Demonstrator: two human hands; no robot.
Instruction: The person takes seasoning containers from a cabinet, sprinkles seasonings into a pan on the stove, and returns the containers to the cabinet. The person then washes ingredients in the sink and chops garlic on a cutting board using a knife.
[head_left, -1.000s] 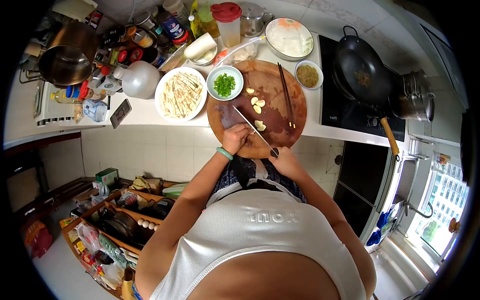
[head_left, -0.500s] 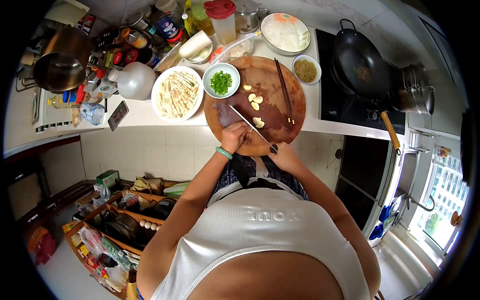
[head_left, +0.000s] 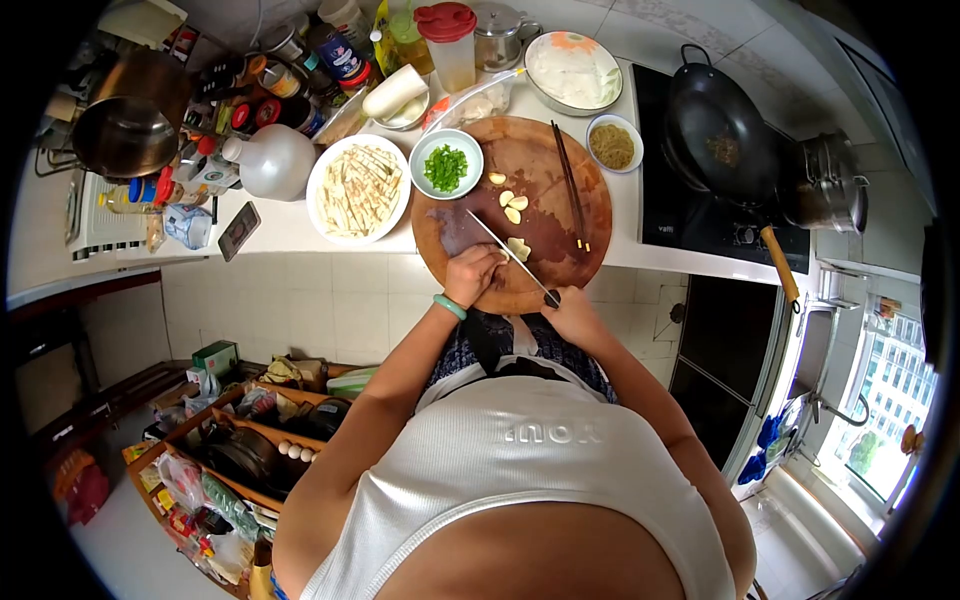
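My right hand (head_left: 571, 313) is closed on the dark handle of a knife (head_left: 513, 256), whose blade slants up to the left over the round wooden board (head_left: 560, 275). Left of the blade, my left hand (head_left: 473, 275) rests on the board, its fingers bent around a small pale piece, likely garlic (head_left: 501, 257). Sliced garlic (head_left: 518, 248) lies just beyond the blade, with several cloves (head_left: 514, 207) farther up. On the board's upper left stands a bowl of chopped greens (head_left: 446, 168). Dark chopsticks (head_left: 572, 190) lie along its right side.
A white plate of pale strips (head_left: 358, 189) stands left of the board. Beyond the board are a floral bowl (head_left: 573, 72) and a red-lidded jug (head_left: 450, 50). A small bowl of brown paste (head_left: 613, 145) is near the stove, which holds a black wok (head_left: 722, 135).
The camera view has shifted slightly. My hands and the knife have stayed nearly in place on the board, with no clear change in grip.
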